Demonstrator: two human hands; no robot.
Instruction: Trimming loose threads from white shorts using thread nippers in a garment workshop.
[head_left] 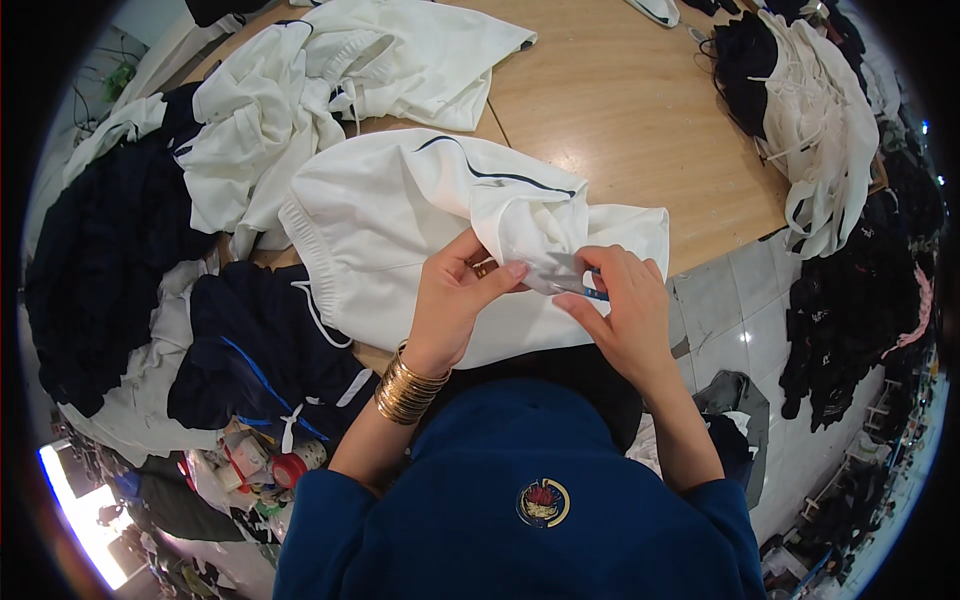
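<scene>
A pair of white shorts (390, 225) with an elastic waistband, a white drawstring and dark piping lies across the near edge of the table. My left hand (458, 295), with gold bangles at the wrist, pinches a fold of the white cloth near a leg end. Close beside it, my right hand (632, 310) is closed round small thread snips (596, 284) with a blue handle. The metal blades point left, at the pinched cloth; whether they touch it I cannot tell.
More white garments (265, 120) are heaped at the far left of the wooden table (620, 110). Dark navy garments (110, 250) hang over its left side, with navy shorts (255, 340) nearer me. Cream pieces (820, 130) with loose cords lie at the far right. Black clothes (850, 310) sit beyond the tiled floor.
</scene>
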